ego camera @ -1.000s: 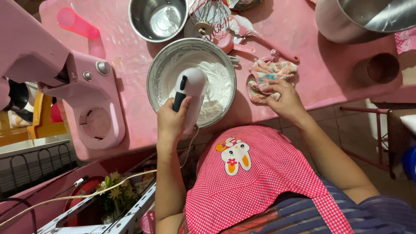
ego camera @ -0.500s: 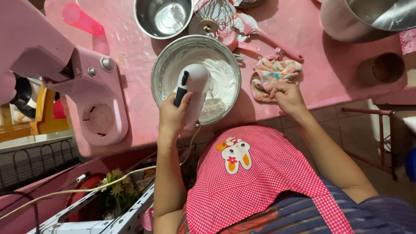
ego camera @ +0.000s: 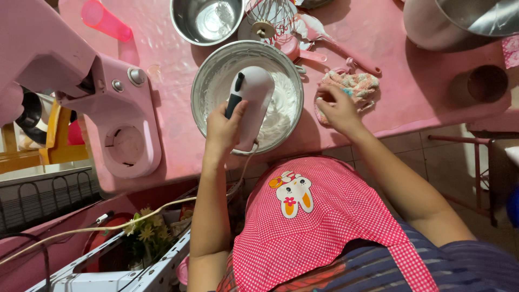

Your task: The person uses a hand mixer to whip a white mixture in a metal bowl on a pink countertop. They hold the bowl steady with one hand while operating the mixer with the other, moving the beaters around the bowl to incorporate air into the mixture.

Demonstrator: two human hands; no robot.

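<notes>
no packages, signs or screens, only a pink patterned label-like card (ego camera: pixel 510 51) at the right edge

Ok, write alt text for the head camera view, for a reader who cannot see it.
Seen from above, a person's left hand holds a white hand mixer in a metal bowl of white cream on a pink table, while the right hand rests on a crumpled cloth. A pink stand mixer stands to the left, an empty steel bowl and a whisk attachment beyond.
</notes>
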